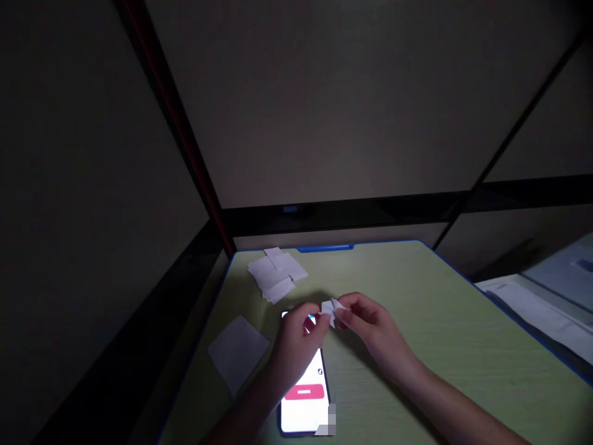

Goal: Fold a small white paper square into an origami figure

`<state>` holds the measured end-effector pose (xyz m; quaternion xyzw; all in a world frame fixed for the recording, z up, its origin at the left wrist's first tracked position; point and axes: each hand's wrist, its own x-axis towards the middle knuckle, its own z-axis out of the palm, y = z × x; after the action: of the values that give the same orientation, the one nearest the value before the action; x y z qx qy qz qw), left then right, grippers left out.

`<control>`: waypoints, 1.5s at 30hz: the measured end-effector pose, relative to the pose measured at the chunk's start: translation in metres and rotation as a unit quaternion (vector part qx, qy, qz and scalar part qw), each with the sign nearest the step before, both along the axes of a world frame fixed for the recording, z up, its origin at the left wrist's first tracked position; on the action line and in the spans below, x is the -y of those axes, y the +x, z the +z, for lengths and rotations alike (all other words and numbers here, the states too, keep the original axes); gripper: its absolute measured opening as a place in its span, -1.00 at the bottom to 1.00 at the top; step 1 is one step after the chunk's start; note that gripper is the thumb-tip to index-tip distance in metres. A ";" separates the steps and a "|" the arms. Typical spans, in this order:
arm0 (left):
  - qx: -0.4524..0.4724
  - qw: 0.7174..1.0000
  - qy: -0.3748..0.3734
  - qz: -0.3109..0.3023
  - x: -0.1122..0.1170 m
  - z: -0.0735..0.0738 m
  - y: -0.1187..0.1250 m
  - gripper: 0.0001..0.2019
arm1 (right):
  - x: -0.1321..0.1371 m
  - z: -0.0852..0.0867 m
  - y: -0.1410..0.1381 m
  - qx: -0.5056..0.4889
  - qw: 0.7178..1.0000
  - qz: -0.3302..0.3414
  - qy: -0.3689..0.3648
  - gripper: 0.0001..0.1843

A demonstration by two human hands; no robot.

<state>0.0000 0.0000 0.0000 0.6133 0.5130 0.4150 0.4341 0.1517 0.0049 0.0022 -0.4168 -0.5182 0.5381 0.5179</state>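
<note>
A small folded white paper (331,309) is held up between both hands, just over the table. My left hand (296,340) pinches its left side between thumb and fingers. From the right, my right hand (370,321) grips the other side, thumb in front. Several creased points stick out of the paper; the fingers cover part of it. Under my left hand lies a phone (303,417) with a bright lit screen and a red button; the hand hides its upper part.
A light green table (417,309) with a blue edge and a blue handle (325,248) spans the front. Several white paper pieces (273,275) overlap at the back left. A square sheet (238,352) lies at the left. Dark panelled walls stand behind; white items (542,309) are at the right.
</note>
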 end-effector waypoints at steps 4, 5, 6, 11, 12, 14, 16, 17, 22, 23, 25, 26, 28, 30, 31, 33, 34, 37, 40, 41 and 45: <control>-0.001 1.000 -0.007 0.003 -0.002 -0.004 -0.001 -0.85 | 0.000 0.002 0.002 0.033 0.999 0.003 0.006 -0.74; -0.003 1.000 -0.005 0.004 -0.002 -0.005 -0.001 -0.85 | 0.001 0.003 0.002 0.042 0.999 0.004 0.013 -0.75; -0.006 1.000 -0.002 0.005 -0.002 -0.006 -0.002 -0.85 | 0.001 0.004 0.002 0.052 0.998 0.008 0.019 -0.75; -0.014 1.000 0.014 0.004 -0.002 -0.006 -0.003 -0.85 | 0.003 0.010 0.002 0.108 0.993 -0.005 0.047 -0.77; -0.008 1.000 0.015 0.001 -0.001 -0.005 -0.002 -0.84 | 0.003 0.010 0.002 0.114 0.992 -0.013 0.049 -0.76; 0.010 1.000 0.011 -0.009 0.000 -0.003 -0.002 -0.84 | 0.002 0.009 0.002 0.116 0.992 -0.019 0.044 -0.75; 0.026 0.999 0.002 -0.021 0.001 0.000 -0.001 -0.85 | 0.000 0.006 0.002 0.108 0.993 -0.018 0.031 -0.72; 0.031 0.999 -0.003 -0.028 0.002 0.002 -0.001 -0.86 | 0.000 0.005 0.002 0.104 0.994 -0.018 0.025 -0.70; 0.025 1.000 -0.002 -0.016 0.002 0.003 0.000 -0.85 | -0.001 0.003 0.001 0.078 0.997 -0.016 -0.001 -0.64; 0.022 1.000 -0.004 -0.012 0.002 0.002 0.000 -0.85 | -0.001 0.002 0.001 0.074 0.997 -0.010 -0.005 -0.63; 0.022 1.000 -0.010 -0.011 0.001 0.000 0.000 -0.85 | 0.000 0.002 0.000 0.070 0.998 0.003 -0.006 -0.64; 0.024 1.000 -0.014 -0.014 0.001 0.000 0.000 -0.85 | 0.000 0.002 0.000 0.073 0.997 0.006 0.002 -0.64; 0.024 0.999 -0.020 -0.020 0.000 0.000 0.001 -0.84 | 0.001 0.001 0.000 0.088 0.996 0.005 0.027 -0.66; 0.024 0.999 -0.024 -0.027 0.001 0.002 0.001 -0.84 | 0.002 0.001 0.001 0.112 0.992 -0.001 0.054 -0.68; 0.025 0.999 -0.027 -0.031 0.001 0.003 0.001 -0.83 | 0.003 0.000 0.002 0.127 0.990 -0.005 0.065 -0.68; 0.030 0.998 -0.033 -0.038 0.001 0.005 0.001 -0.83 | 0.004 0.000 0.003 0.167 0.982 -0.010 0.086 -0.67; 0.033 0.998 -0.036 -0.042 0.001 0.006 0.001 -0.82 | 0.004 -0.001 0.004 0.193 0.976 -0.015 0.097 -0.67; 0.041 0.997 -0.037 -0.050 0.002 0.007 0.001 -0.81 | 0.005 -0.001 0.006 0.263 0.956 -0.023 0.127 -0.65; 0.049 0.996 -0.043 -0.053 0.004 0.009 0.002 -0.82 | 0.004 -0.001 0.007 0.278 0.951 -0.012 0.136 -0.59; 0.054 0.996 -0.048 -0.053 0.004 0.009 0.002 -0.82 | 0.004 -0.001 0.007 0.274 0.952 -0.002 0.137 -0.58; 0.082 0.994 -0.057 -0.047 0.005 0.013 0.002 -0.83 | 0.002 -0.003 0.002 0.238 0.963 0.023 0.122 -0.56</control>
<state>0.0018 -0.0052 0.0128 0.5749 0.4689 0.4135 0.5278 0.1539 0.0030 -0.0010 -0.4544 -0.6977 0.3682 0.4138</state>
